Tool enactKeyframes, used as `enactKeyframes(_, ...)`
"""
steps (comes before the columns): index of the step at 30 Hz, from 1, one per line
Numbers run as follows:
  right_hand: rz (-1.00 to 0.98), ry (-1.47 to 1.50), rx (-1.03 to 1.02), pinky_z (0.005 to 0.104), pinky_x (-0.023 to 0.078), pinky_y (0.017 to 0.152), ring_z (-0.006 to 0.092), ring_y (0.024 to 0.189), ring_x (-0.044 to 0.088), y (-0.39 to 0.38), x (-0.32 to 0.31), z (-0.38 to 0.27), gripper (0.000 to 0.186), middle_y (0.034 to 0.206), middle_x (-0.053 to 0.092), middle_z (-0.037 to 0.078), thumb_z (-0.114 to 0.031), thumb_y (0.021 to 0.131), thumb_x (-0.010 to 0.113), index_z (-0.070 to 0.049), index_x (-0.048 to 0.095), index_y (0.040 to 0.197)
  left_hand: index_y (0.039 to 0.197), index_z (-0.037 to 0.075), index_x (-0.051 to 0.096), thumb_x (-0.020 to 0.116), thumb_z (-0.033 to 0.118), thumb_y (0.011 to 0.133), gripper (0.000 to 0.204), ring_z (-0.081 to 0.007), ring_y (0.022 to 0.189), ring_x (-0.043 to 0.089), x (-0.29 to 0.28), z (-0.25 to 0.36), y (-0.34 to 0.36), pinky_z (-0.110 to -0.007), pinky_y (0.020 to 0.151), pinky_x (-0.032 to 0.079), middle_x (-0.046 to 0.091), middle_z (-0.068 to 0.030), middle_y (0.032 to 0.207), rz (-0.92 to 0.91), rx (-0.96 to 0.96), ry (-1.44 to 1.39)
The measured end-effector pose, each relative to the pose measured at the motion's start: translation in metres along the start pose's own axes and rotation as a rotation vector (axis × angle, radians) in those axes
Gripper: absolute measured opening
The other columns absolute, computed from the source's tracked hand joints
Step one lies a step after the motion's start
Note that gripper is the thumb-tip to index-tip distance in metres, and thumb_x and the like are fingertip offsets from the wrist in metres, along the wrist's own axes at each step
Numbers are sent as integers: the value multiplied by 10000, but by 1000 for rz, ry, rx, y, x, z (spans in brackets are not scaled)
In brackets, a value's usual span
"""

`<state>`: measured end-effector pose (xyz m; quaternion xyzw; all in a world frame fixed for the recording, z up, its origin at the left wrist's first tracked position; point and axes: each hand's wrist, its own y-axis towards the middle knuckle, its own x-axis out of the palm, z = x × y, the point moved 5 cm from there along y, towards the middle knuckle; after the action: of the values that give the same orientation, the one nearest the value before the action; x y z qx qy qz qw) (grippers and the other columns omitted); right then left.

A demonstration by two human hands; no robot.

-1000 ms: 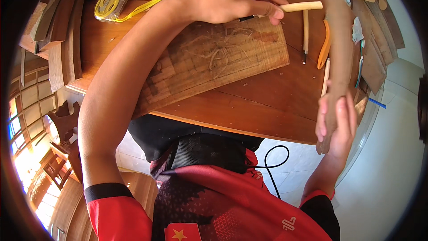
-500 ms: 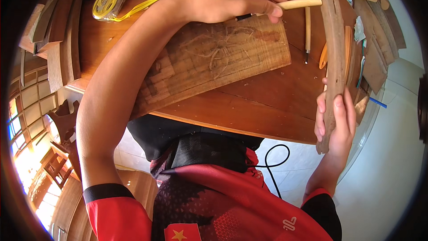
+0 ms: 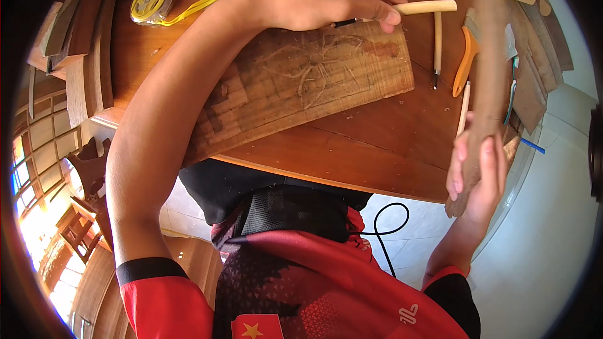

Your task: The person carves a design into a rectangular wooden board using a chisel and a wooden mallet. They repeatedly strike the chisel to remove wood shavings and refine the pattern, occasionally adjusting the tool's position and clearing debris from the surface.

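My left hand (image 3: 339, 1) grips a carving tool with a pale wooden handle (image 3: 427, 7) and a dark tip, held over the top edge of a wooden board (image 3: 295, 100) that bears a carved flower-like outline. My right hand (image 3: 476, 162) is wrapped round a long brown wooden stick (image 3: 488, 75), motion-blurred and running up toward the top right, just right of the handle's end. Another wooden-handled tool (image 3: 438, 47) lies below the handle, with an orange-handled tool (image 3: 465, 63) and a thin light rod (image 3: 463, 103) beside the stick.
A yellow tape measure (image 3: 147, 1) with a strap lies upper left on the table (image 3: 370, 144). Wooden planks are stacked left (image 3: 85, 37) and right (image 3: 527, 81). A blue strip (image 3: 532, 145) sits by the right edge. Wooden furniture (image 3: 88, 176) and a black cable (image 3: 392, 204) are below.
The stick in my right hand has swung right, looking sharper half a second ago and blurred again now, and that hand has shifted slightly right. My left hand with its tool has barely moved.
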<state>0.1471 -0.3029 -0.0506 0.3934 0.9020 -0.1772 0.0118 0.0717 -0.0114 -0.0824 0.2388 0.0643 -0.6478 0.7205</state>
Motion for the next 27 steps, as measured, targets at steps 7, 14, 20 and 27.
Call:
enactKeyframes(7, 57, 23, -12, 217, 358, 396, 51, 462, 430, -2, 0, -1, 452, 841, 541, 52, -304, 1103, 419, 44, 503, 1380, 1163, 55, 786, 739, 266, 970, 289, -175, 767, 728, -7, 4, 6, -348, 704, 579, 796, -117, 932, -126, -89, -22)
enactKeyframes(14, 31, -22, 3, 215, 350, 401, 47, 469, 429, -3, 1, 0, 463, 839, 538, 40, -323, 1093, 456, 36, 502, 1381, 1176, 70, 784, 739, 261, 971, 284, -146, 773, 719, -11, 5, 1, -311, 683, 565, 798, -100, 944, -138, -86, 78)
enactKeyframes(20, -11, -68, 39, 212, 356, 412, 50, 473, 424, -5, 6, 4, 457, 832, 537, 49, -300, 1100, 425, 44, 494, 1392, 1211, 87, 772, 735, 284, 978, 307, -121, 746, 684, -4, -3, -5, -300, 670, 546, 801, -73, 953, -94, -147, -92)
enactKeyframes(27, 21, -72, -20, 213, 359, 415, 51, 468, 419, -9, 2, -5, 462, 827, 540, 55, -296, 1101, 422, 60, 490, 1388, 1226, 121, 770, 710, 285, 997, 288, -115, 748, 691, 4, -8, 9, -300, 681, 558, 802, -50, 942, -83, -174, -116)
